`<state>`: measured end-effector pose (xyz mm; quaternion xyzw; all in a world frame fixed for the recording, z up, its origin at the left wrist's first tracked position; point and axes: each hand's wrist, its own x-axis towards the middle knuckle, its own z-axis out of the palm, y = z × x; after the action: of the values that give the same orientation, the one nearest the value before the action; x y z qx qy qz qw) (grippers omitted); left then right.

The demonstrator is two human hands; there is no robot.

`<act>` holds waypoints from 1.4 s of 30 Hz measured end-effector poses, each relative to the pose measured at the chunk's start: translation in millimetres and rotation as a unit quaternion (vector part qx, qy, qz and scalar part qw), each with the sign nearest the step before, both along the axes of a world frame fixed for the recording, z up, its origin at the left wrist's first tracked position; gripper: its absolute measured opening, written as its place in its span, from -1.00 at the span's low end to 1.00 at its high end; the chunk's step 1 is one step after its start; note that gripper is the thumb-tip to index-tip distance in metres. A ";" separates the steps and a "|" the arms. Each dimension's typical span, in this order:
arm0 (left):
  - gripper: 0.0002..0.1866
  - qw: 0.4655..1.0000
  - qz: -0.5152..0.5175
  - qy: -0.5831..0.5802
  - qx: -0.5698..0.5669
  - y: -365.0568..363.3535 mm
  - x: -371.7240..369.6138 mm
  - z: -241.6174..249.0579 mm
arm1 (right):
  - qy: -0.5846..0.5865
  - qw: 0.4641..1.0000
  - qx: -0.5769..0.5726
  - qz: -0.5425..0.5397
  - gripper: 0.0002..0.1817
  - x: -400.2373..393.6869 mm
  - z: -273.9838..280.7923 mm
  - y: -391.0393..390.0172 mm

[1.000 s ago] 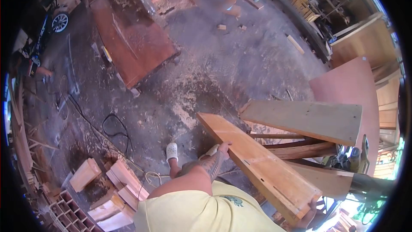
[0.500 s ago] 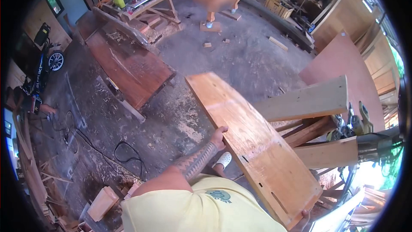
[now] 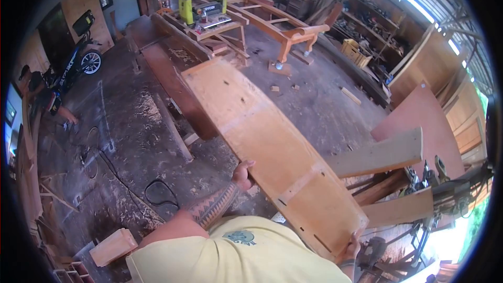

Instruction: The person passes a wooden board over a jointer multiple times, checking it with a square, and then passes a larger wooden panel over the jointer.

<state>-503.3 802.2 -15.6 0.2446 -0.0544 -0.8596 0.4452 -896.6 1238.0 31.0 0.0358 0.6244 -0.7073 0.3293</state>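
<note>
A long, flat wooden board (image 3: 272,149) with a gently curved outer edge and several dark slots along its near edge slants across my front. My left hand (image 3: 243,175) grips its left edge around the middle, thumb on the upper face and fingers out of sight below. At the near right end, my right hand (image 3: 352,246) is closed on the board's corner, partly hidden by the wood. The board is off the floor, its far end overlapping a dark reddish slab (image 3: 175,89) in my sight.
Thick planks (image 3: 374,152) jut in at right beside clamps and tools. A black cord (image 3: 160,193) lies on the shavings-strewn floor. A planer (image 3: 203,8) stands on a bench behind, near a wooden frame (image 3: 283,34). Another person (image 3: 50,97) crouches at far left near a motorcycle (image 3: 78,57).
The board's far end has swung left and up in view, over the slab. Both hands still hold it and have shifted left. My view has tilted up, showing more of the back.
</note>
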 end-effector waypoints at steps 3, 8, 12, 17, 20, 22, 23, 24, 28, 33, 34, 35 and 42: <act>-0.38 0.997 0.045 -0.023 0.051 -13.3 25.0 -42.9 | 0.024 0.998 0.016 0.057 -0.59 -25.8 -58.4 -8.1; -0.55 0.990 0.071 -0.070 0.105 -40.3 42.2 -95.4 | 0.081 0.991 0.052 0.094 -0.53 -8.6 -77.8 -61.0; -0.69 0.984 0.049 -0.132 0.113 -71.2 54.3 -139.9 | -0.052 0.990 0.083 0.100 -0.48 -28.3 -110.9 -100.2; -0.32 0.827 -0.234 -0.500 0.106 -149.7 76.7 -63.7 | -0.137 0.984 0.057 0.099 -0.53 -6.7 -145.9 -192.7; 0.10 0.534 -0.152 -0.827 -0.090 -192.6 91.4 -63.2 | -0.155 0.979 0.057 0.117 -0.56 -2.2 -159.5 -246.1; 0.19 0.453 -0.169 -0.868 -0.114 -214.1 98.3 -53.2 | -0.191 0.970 0.063 0.133 -0.56 3.1 -149.8 -257.8; 0.24 0.416 -0.170 -0.884 -0.129 -232.6 95.8 -44.4 | -0.201 0.969 0.064 0.132 -0.56 5.6 -146.8 -268.9; 0.28 0.407 -0.191 -0.883 -0.134 -245.1 93.1 -27.9 | -0.210 0.967 0.063 0.133 -0.56 9.0 -143.8 -284.8; 0.37 0.335 -0.253 -0.896 -0.146 -280.2 102.8 32.5 | -0.219 0.962 0.055 0.155 -0.54 18.3 -153.6 -328.4; 0.32 0.311 -0.272 -0.886 -0.211 -358.1 141.5 -5.6 | -0.220 0.955 0.102 0.172 -0.46 55.4 -133.9 -381.9; 0.29 0.335 -0.254 -0.882 -0.213 -374.8 143.6 -20.6 | -0.213 0.955 0.112 0.172 -0.44 71.0 -118.9 -394.7; 0.26 0.358 -0.236 -0.878 -0.214 -390.1 144.3 -29.3 | -0.212 0.955 0.119 0.170 -0.43 83.4 -112.0 -403.2; 0.21 0.319 -0.181 -0.909 -0.198 -479.2 180.9 -19.4 | -0.136 0.949 0.159 0.237 -0.23 130.4 -148.1 -443.0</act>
<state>-322.4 323.0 -35.0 0.7614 -0.6365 -0.1217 -0.0148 -766.2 795.0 -117.0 0.0350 0.6682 -0.4892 0.5594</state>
